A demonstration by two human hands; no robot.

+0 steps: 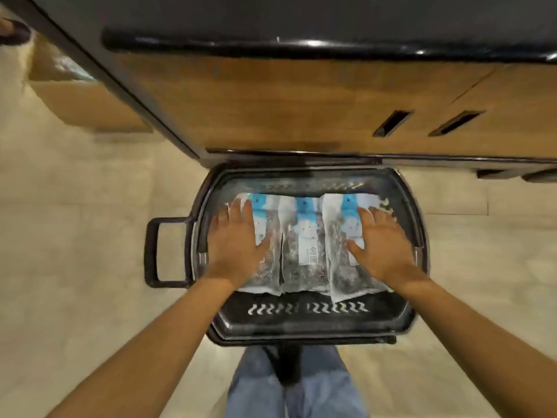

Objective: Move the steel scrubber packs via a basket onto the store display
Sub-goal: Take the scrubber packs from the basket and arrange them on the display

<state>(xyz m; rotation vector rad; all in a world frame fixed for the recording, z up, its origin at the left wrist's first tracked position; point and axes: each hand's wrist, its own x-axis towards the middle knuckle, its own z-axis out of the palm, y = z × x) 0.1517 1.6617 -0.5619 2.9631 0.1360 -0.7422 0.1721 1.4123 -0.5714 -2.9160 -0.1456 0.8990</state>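
Observation:
A black plastic basket (313, 322) stands on the floor in front of me, its handle (152, 251) folded out to the left. Three clear steel scrubber packs with blue-and-white labels lie side by side in it. My left hand (236, 245) lies flat, fingers straight, on the left pack (265, 218). My right hand (381, 242) lies flat on the right pack (340, 263). The middle pack (304, 248) is uncovered between my hands.
A wooden counter front (286, 104) with a dark top edge (301, 46) rises just behind the basket, with two slot handles (391, 123) at the right. A cardboard box (90, 101) sits on the beige floor at the left. My jeans-clad legs (289, 384) are below the basket.

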